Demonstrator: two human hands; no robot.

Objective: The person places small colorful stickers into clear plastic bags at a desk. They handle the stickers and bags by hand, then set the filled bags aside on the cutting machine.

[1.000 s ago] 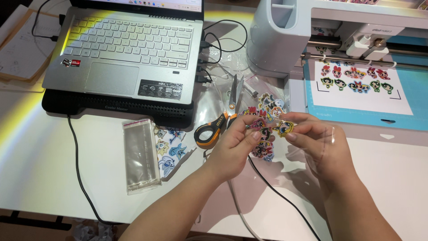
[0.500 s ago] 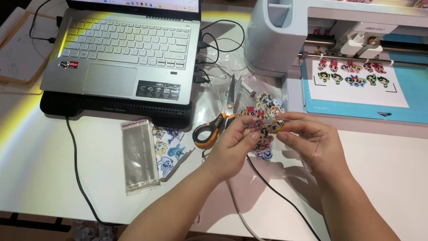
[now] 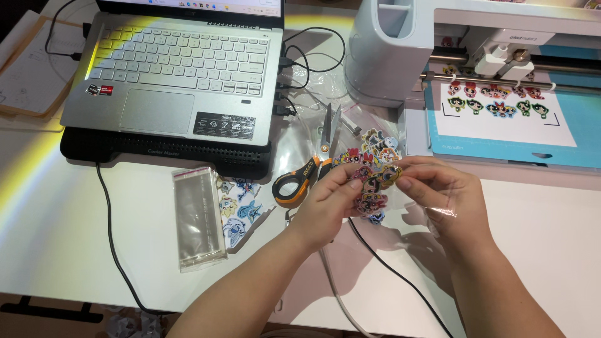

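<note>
Between both hands (image 3: 325, 206) (image 3: 447, 200), pinched stickers (image 3: 374, 181)

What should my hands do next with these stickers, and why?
Probably ease the stickers deeper into the clear sleeve. Both hands pinch the bunch above the table: the left hand grips it from the left, the right hand holds it with a clear film that looks like a sleeve. More stickers lie behind, near the scissors.

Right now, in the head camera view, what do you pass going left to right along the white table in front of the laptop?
Black cable → clear plastic sleeve → blue cut-out stickers → orange-handled scissors → left hand → colourful stickers pinched by both hands → right hand.
</note>
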